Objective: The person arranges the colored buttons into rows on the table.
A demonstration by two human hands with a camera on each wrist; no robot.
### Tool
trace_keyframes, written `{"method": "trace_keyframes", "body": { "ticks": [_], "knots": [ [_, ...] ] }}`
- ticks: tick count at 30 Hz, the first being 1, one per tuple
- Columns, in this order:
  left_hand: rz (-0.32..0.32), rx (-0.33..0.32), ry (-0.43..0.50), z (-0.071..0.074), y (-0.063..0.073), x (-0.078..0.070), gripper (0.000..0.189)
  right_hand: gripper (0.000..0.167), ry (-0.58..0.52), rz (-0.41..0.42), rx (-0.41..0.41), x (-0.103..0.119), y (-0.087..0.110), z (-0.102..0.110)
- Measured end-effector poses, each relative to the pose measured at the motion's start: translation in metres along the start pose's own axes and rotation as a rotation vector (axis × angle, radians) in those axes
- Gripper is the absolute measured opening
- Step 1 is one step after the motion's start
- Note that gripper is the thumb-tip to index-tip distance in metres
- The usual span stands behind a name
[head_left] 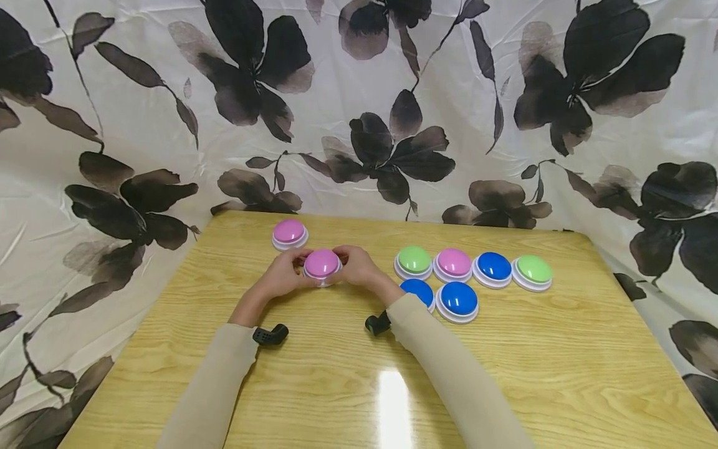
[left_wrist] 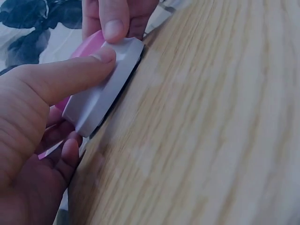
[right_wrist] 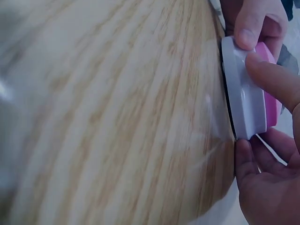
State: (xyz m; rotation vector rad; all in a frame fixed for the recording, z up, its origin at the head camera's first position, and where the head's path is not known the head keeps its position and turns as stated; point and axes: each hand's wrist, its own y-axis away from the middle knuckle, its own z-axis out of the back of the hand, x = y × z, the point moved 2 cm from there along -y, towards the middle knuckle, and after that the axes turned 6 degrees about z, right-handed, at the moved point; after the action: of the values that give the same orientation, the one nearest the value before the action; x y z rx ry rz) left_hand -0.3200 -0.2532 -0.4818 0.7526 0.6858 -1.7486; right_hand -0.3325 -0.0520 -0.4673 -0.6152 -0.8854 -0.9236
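Observation:
Between both hands is a pink push button (head_left: 322,264) with a white round base. My left hand (head_left: 283,273) grips its left side, thumb toward the front and fingers curled behind. From the right, my right hand (head_left: 359,268) holds the same button in a matching way. Both wrist views show the thumbs on the white base (left_wrist: 101,89), whose dark underside lies at or very near the tabletop; whether it touches I cannot tell. Just behind the left hand sits another pink push button (head_left: 289,232).
Right of the hands stand several more buttons: a green one (head_left: 414,260), a pink one (head_left: 454,263), a blue one (head_left: 494,267) and another green one (head_left: 533,270). In front are two blue ones (head_left: 458,299), one partly behind my right sleeve. A floral curtain (head_left: 370,81) hangs behind the wooden table (head_left: 314,374).

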Motion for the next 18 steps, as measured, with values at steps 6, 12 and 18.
{"method": "trace_keyframes", "body": {
  "ticks": [6, 12, 18],
  "knots": [
    [0.01, 0.012, 0.018, 0.0, -0.001, 0.0, 0.072, 0.072, 0.005, 0.003, -0.006, -0.001, -0.001, 0.0],
    [0.005, 0.009, 0.035, 0.003, -0.002, -0.001, 0.071, 0.071, 0.026, 0.007, -0.018, 0.003, -0.002, 0.0],
    [0.041, 0.022, 0.05, 0.003, 0.0, -0.013, 0.072, 0.071, 0.029, -0.029, -0.001, 0.007, 0.004, 0.008]
  ]
}}
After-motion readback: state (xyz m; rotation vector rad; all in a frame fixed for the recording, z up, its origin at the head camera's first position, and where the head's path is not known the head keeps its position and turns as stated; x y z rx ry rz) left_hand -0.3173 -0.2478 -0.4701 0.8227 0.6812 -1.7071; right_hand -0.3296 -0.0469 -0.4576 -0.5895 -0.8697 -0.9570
